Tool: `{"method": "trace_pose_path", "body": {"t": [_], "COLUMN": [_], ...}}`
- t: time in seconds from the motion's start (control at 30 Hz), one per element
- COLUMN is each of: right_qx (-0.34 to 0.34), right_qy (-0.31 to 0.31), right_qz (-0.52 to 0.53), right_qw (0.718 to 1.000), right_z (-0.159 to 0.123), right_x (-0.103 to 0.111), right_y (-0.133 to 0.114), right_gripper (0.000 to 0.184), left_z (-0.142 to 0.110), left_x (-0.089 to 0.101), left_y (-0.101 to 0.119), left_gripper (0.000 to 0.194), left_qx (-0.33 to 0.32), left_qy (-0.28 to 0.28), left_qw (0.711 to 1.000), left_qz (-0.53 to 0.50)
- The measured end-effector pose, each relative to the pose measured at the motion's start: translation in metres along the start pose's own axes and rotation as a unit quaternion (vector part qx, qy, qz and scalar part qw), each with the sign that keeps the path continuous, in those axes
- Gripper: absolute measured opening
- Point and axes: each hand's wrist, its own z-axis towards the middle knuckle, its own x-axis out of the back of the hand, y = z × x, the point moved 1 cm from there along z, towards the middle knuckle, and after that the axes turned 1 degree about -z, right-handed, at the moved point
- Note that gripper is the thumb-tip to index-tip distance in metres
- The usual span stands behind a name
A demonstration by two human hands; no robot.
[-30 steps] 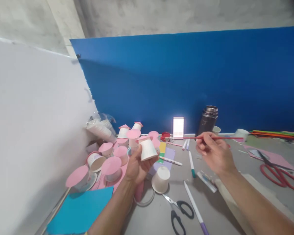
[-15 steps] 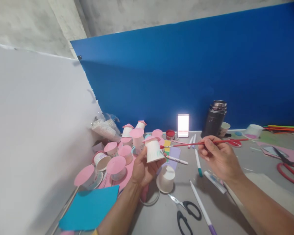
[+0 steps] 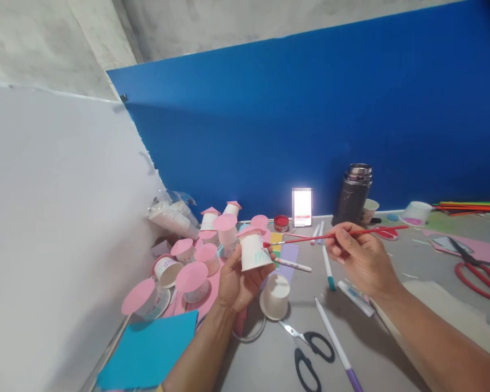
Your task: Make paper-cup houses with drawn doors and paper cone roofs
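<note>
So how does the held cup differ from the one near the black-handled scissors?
The held cup wears a pink top and greenish marks; the standing cup looks plain white. The held cup is in the left hand; the standing cup rests on the table. Both are wide end down.

Left hand (image 3: 233, 284) and right hand (image 3: 358, 260) bare. Forearms (image 3: 202, 348) bare, tapering to wrists. Small yellow patch (image 3: 159, 388) beside left forearm; sleeve edge or not, cannot tell.
</note>
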Motion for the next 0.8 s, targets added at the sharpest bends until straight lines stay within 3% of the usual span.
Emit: {"method": "trace_pose_path", "body": {"t": [0.57,0.8], "right_qx": [0.009,0.002], "right_qy": [-0.003,-0.004], "right_qz": [0.012,0.030], "right_qw": [1.000,1.000], "right_z": [0.0020,0.0000], "right_x": [0.0027,0.0016], "right_y": [0.0018,-0.0025], "right_gripper": [0.034,0.031], "left_z": [-0.0012,0.0004], "left_x": [-0.0039,0.0012], "left_y": [-0.0002,-0.0021], "left_gripper": [0.049,0.049], "left_qx": [0.016,-0.008], "left_qy": [0.008,0.008], "left_qw": [1.000,1.000], "left_qz": [-0.002,-0.014]}}
